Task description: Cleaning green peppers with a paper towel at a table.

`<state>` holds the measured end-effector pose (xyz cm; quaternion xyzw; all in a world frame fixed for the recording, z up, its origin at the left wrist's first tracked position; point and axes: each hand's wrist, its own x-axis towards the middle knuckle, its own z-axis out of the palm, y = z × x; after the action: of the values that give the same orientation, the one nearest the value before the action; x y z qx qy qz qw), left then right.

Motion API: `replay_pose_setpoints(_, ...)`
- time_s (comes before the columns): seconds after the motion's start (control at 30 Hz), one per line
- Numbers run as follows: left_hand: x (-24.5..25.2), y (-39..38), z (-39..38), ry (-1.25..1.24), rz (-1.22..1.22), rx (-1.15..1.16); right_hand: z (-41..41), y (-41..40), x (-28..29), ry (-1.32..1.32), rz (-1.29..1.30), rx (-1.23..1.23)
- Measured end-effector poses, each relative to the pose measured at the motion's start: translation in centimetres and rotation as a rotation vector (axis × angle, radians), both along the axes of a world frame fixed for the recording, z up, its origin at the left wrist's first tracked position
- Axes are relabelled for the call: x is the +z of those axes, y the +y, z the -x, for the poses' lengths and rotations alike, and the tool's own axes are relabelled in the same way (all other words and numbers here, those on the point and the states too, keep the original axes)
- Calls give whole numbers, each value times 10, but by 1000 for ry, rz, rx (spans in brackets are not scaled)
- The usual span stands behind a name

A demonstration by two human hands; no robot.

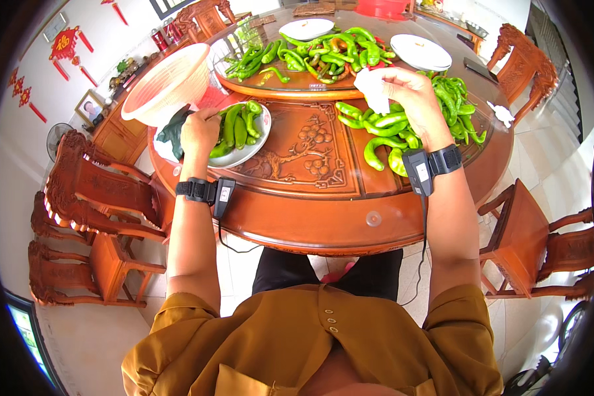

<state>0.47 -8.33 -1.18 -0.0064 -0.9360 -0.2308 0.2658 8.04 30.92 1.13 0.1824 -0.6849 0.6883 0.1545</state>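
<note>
My right hand pinches a crumpled white tissue between thumb and fingers, raised above a pile of green peppers on the carved wooden table. At the left, my left hand has curled fingers beside the rim of a white plate. Several long green peppers lie on that plate. A dark green, crumpled cloth or plastic piece adjoins my left hand; its fingertips are hidden, so a grip on it cannot be made out.
A pink plastic basket stands tilted at the left. The raised glass turntable bears more peppers and white plates. A phone and another crumpled tissue lie at the right. Wooden chairs surround the table.
</note>
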Motion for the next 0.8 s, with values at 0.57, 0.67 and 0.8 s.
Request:
replay_pose_setpoints(0.57,63,178,0,-69,101,-540,14,50,-2,26,420,-108)
replay_pose_setpoints(0.67,70,207,18,-163,178,-573,12,54,-1,27,448,-120)
replay_pose_setpoints(0.8,72,247,18,-121,336,-643,10,66,-6,30,481,-138)
